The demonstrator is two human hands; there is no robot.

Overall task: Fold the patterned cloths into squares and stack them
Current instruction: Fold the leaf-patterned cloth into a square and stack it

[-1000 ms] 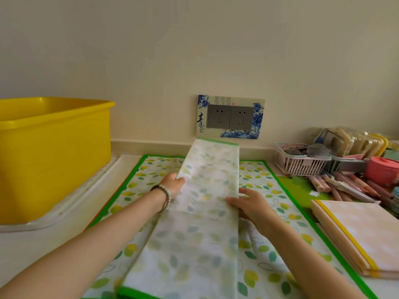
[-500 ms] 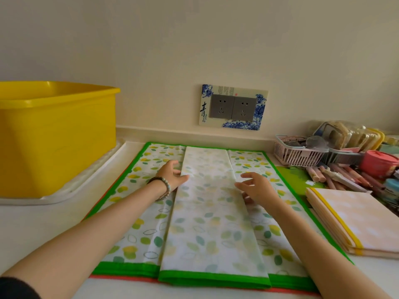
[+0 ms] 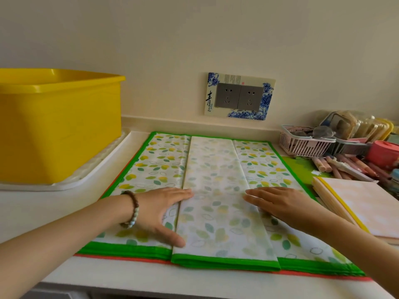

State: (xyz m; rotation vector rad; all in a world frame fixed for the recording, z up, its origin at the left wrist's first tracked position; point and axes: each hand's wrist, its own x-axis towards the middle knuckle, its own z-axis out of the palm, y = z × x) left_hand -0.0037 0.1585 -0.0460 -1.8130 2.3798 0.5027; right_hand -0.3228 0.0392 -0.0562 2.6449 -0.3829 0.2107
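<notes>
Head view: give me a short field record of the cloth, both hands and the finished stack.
cloth: leaf-patterned cloth, green border, flat on the counter; an orange edge shows beneath it
centre: paler folded strip lies along its middle, back to front
left hand: left hand flat, fingers straight, pressing the strip's left edge
right hand: right hand flat, pressing the strip's right edge
stack: folded peach cloths, right of the cloth
left side: yellow tub on a white tray

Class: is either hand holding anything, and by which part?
Nothing is held. The left hand and right hand lie flat, fingers straight, pressing the side edges of the folded cloth.
</notes>
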